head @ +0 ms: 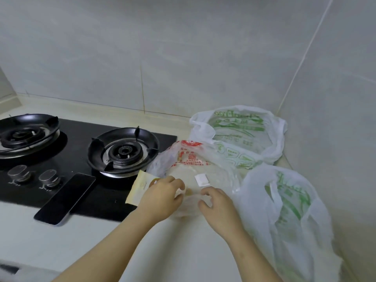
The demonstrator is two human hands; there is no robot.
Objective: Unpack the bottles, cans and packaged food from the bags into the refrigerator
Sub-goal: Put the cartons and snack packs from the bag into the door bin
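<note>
Three plastic bags sit on the pale counter [183, 251]. The clear one with red print [189, 159] lies in the middle, with a round pale packaged food [203, 174] showing through it. My left hand [162, 196] pinches that bag's near edge, fingers closed on the plastic. My right hand [217, 206] hovers at the same edge with fingers spread, touching the plastic. A yellow-white packet [140, 186] lies flat just left of my left hand, partly on the stove. Two white bags with green print stand behind [244, 131] and to the right [289, 216]; their contents are hidden.
A black glass gas stove [81, 159] with two burners and two knobs fills the left. A dark phone [65, 198] lies face up across its front edge. Tiled walls close the back and right corner behind the bags.
</note>
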